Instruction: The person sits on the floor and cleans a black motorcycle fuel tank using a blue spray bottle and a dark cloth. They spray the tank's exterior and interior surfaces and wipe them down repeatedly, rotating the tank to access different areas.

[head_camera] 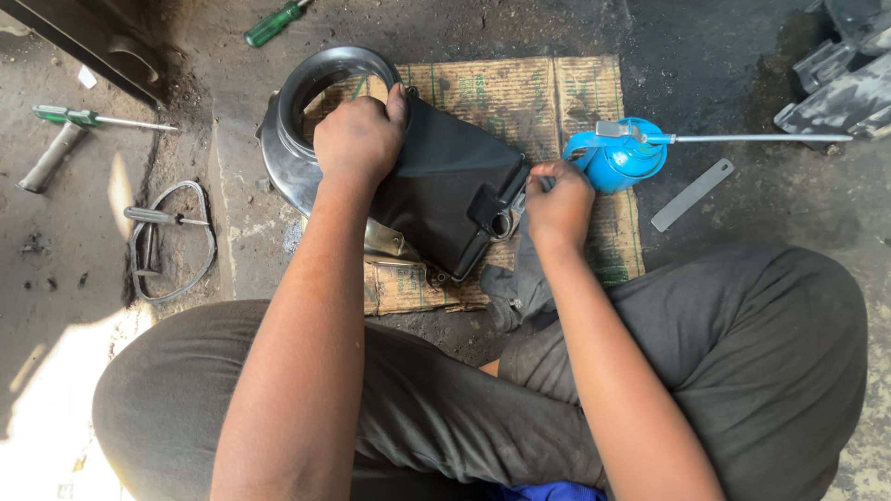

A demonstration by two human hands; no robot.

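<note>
Evidently the black housing point(445, 190), a moulded cover with a round metal ring point(288, 139) at its far left end and a narrower end with a bracket at the right, lay on a sheet of brown cardboard point(520, 93) spread over the grimy concrete floor point(742, 56), just in front of the person's crossed legs. The left hand point(357, 139) was pressed down on the housing beside the ring, fingers curled over its far edge, holding it flat. The right hand point(560, 204) was closed at the narrow right end, fingertips pinching something small at the bracket; what exactly it pinched could not be made out. The housing looked rigid and fairly light for its bulk, probably thin metal or hard plastic, with a smooth, possibly oily skin that would slip under a flat palm, so the ring's rim and the cover's far edge seemed the surest places to take hold. The bracket end looked the more delicate part, better steadied than pulled. Just beside the right hand stood a blue oil can point(620, 156) with a long thin spout point(761, 138) pointing right, and a flat metal strip point(691, 195) lay near it. A dark rag point(520, 283) sat under the housing's near right corner. Well apart on the left lay two green-handled screwdrivers point(88, 118) point(274, 23), a grey metal handle point(51, 158) and a bent wire loop point(176, 243).
</note>
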